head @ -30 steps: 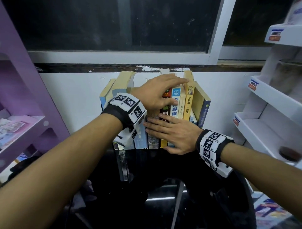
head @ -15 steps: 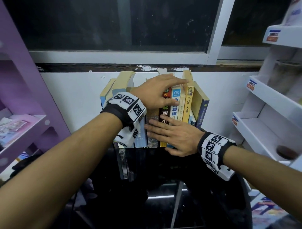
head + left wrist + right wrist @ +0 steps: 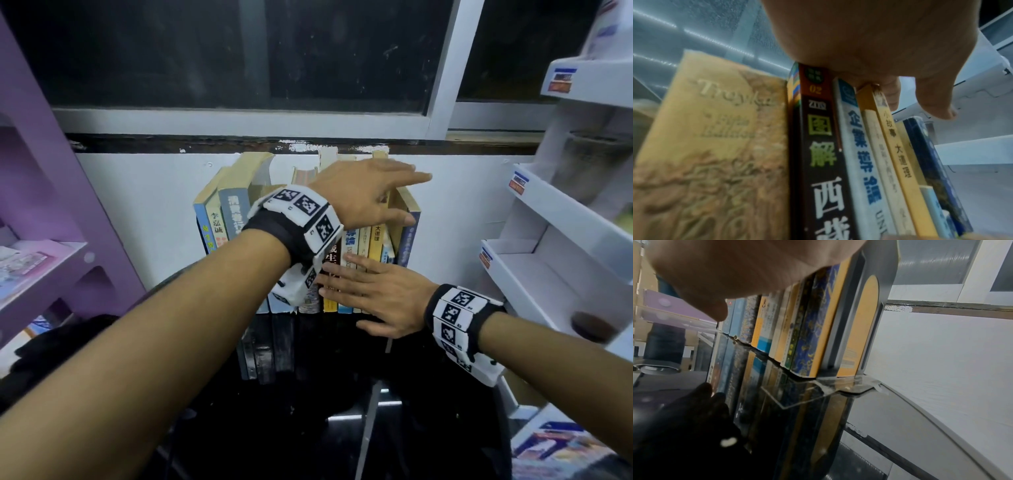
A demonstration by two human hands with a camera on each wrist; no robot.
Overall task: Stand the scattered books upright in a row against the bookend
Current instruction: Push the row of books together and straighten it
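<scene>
Standing books (image 3: pixel 363 240) under left hand (image 3: pixel 359 195), right hand (image 3: pixel 380 294) against spines

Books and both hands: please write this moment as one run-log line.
books: upright row | bookend: right end | left hand: open, on tops | right hand: flat on spines

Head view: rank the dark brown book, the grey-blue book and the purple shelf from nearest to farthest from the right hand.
1. dark brown book: mid-row, touched by the right hand.
2. grey-blue book: near the row's left end.
3. purple shelf: far left, beyond the row.
</scene>
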